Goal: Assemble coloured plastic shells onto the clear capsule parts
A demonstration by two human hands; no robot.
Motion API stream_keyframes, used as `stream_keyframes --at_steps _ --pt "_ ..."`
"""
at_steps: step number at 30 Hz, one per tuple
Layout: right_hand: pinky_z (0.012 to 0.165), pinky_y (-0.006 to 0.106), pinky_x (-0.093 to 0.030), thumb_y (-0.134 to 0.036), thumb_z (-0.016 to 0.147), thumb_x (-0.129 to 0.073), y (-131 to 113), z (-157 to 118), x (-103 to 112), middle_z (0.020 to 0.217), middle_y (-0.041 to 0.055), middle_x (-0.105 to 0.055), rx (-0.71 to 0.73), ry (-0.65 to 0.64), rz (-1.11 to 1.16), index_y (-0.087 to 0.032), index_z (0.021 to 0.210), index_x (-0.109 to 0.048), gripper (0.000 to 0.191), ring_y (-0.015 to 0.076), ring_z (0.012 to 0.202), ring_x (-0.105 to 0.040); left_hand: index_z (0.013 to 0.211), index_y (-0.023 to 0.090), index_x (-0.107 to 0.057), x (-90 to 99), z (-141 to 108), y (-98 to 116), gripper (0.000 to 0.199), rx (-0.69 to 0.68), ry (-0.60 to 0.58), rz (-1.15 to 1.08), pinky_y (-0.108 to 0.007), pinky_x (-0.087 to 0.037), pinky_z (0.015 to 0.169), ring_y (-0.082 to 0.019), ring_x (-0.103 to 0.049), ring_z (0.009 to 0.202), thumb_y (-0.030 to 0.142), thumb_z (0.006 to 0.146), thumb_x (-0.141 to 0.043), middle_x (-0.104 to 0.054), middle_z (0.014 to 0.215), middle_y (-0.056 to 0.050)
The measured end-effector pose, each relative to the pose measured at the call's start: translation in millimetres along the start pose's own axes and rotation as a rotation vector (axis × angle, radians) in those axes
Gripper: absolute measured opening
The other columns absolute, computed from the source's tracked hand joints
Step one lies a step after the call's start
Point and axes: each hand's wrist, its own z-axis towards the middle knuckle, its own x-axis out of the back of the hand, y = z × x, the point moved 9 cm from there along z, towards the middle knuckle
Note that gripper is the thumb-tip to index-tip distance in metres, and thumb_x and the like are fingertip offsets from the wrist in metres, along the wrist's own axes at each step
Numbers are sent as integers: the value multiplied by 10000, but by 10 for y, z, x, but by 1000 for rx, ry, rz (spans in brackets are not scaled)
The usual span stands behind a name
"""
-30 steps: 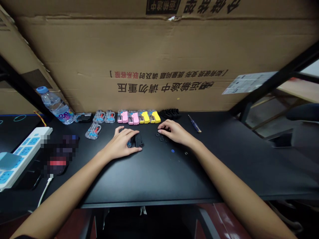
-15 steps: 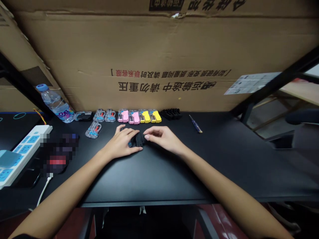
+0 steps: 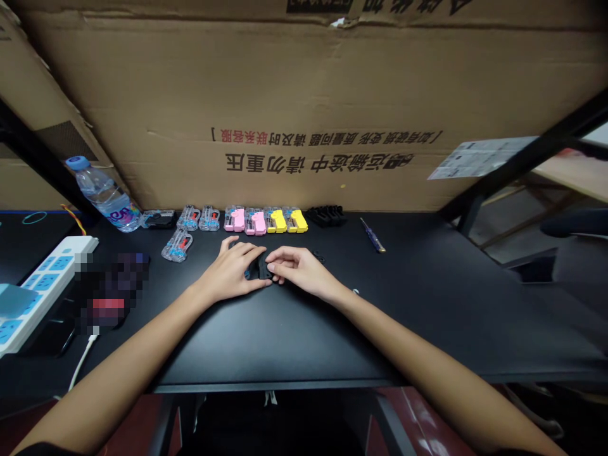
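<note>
My left hand (image 3: 230, 271) is wrapped over a small black plastic case (image 3: 264, 267) on the table, and a bit of blue shows under its fingers. At the right side of the case, my right hand (image 3: 301, 271) has thumb and fingers pinched together; what lies between the fingertips is hidden. Beyond the hands stand small clear-and-pink cases (image 3: 255, 223), clear-and-yellow cases (image 3: 297, 221) and several black plastic pieces (image 3: 327, 216). Clear cases with red parts (image 3: 177, 246) lie to the left.
A screwdriver (image 3: 372, 235) lies at the right. At the left are a water bottle (image 3: 107, 196), a white power strip (image 3: 47, 278) and a blurred-out dark object with a white cable (image 3: 84, 358). A large cardboard box (image 3: 332, 82) walls off the table's back edge.
My right hand has shifted slightly left and down, its fingertips now over the right side of the black case. My left hand keeps its hold. Small items behind the right hand and forearm now show.
</note>
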Motion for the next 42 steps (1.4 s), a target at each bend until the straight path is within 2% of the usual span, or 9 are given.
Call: stream_keyframes --at_steps 7,17,25,32,38,42 --pt "617 280 -542 -357 752 -864 53 8 -4 648 -58 -676 -25 76 83 -222 964 -574 384 136 568 -655 1413 207 -636 9 -4 5 651 -12 29 -5 -570 -258 1260 -316 -660 1257 566 891 -788 -728 1311 -136" --pt "628 280 -532 -357 756 -849 49 6 2 644 -52 -677 -41 80 126 -224 929 -568 355 137 578 -648 1420 226 -630 25 4 5 678 -6 31 3 -574 -263 1254 -318 -661 1248 577 868 -809 -727 1302 -124" --pt "615 285 -502 -375 745 -871 18 -27 14 632 -53 -665 -22 136 150 -233 875 -567 360 136 561 -614 1431 231 -628 58 5 31 660 -2 41 14 -570 -269 1249 -326 -650 1257 580 892 -781 -722 1306 -127" --pt "623 277 -496 -410 717 -907 53 -23 45 650 -24 -684 -40 130 191 -214 803 -613 363 129 581 -604 1441 236 -623 84 7 63 664 9 48 17 -575 -270 1243 -328 -642 1265 580 896 -777 -721 1314 -122" --pt "614 286 -506 -437 701 -920 28 -36 8 647 -33 -659 -38 102 211 -223 805 -610 391 133 573 -597 1427 244 -632 128 -4 91 643 16 68 15 -564 -290 1226 -328 -645 1252 563 890 -786 -726 1309 -117" --pt "644 310 -539 -436 732 -897 25 -25 31 694 -27 -675 -11 100 172 -229 898 -618 385 150 605 -629 1477 264 -587 132 -19 62 694 14 67 6 -565 -260 1237 -330 -615 1305 583 893 -785 -705 1382 -115"
